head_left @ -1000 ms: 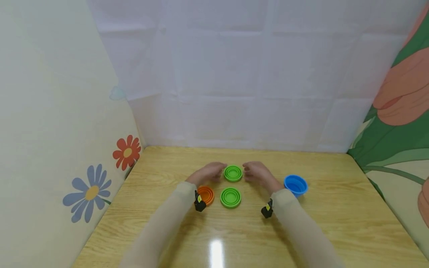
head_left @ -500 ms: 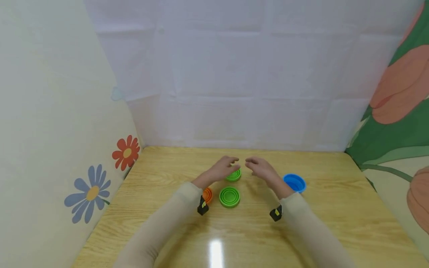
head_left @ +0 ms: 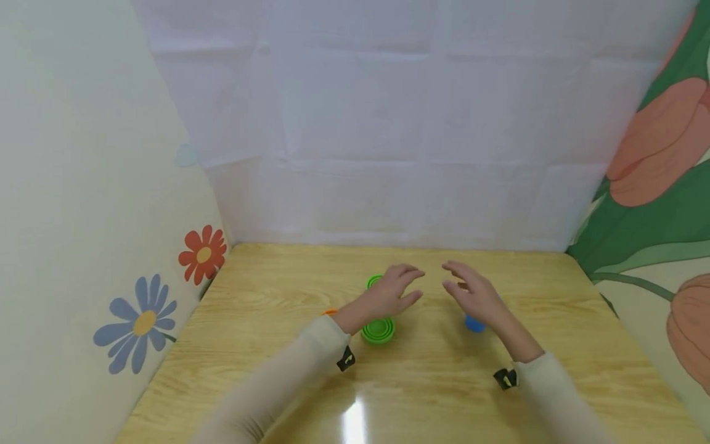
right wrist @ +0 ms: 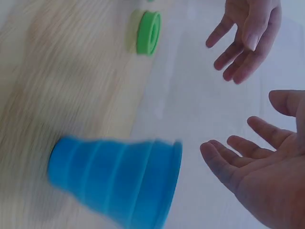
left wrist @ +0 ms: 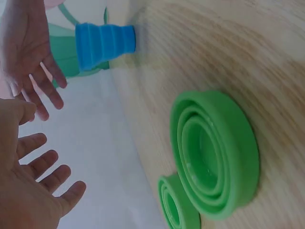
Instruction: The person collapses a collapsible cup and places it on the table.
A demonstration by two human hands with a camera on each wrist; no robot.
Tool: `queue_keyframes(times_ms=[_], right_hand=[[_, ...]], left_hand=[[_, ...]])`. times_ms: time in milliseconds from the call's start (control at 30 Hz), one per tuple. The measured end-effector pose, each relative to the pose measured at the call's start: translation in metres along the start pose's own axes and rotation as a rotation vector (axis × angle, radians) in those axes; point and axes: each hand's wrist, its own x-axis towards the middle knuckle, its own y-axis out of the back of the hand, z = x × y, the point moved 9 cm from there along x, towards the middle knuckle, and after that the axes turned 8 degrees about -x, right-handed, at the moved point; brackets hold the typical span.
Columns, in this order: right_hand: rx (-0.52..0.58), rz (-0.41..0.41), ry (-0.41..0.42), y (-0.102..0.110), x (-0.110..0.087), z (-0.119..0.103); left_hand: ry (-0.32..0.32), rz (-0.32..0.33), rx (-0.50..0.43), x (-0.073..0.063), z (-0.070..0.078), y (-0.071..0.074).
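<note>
Fingers spread, my left hand hovers over the table beside two collapsed green silicone cups and holds nothing. It partly covers the far green cup; the near green cup shows just below it. My right hand is also raised with loose, parted fingers, facing the left one across a gap. Beneath it stands a blue collapsible cup, mostly hidden in the head view. In the right wrist view this blue cup is extended and upright on the table, apart from the fingers.
An orange collapsed cup lies mostly hidden behind the left wrist. The wooden table meets a white sheet at its back edge. Flower-printed panels flank the left and right sides.
Both hands have lifted away from the far green cup and moved right, the right hand to above the blue cup. The cups appear to stay in place.
</note>
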Motion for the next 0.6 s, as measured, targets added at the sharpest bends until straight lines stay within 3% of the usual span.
queue_keyframes(times_ms=[267,433,600], right_hand=[[-0.214,0.104,0.099,0.026,-0.039,0.011],[-0.294,0.15,0.162,0.032,-0.057,0.021],[-0.357,0.172,0.173,0.035,-0.07,0.034]], left_hand=[[-0.203,0.002,0.15,0.008,0.041,-0.021],[-0.24,-0.024,0.164,0.017,0.057,-0.037],[-0.245,-0.052,0.205,0.027,0.066,-0.055]])
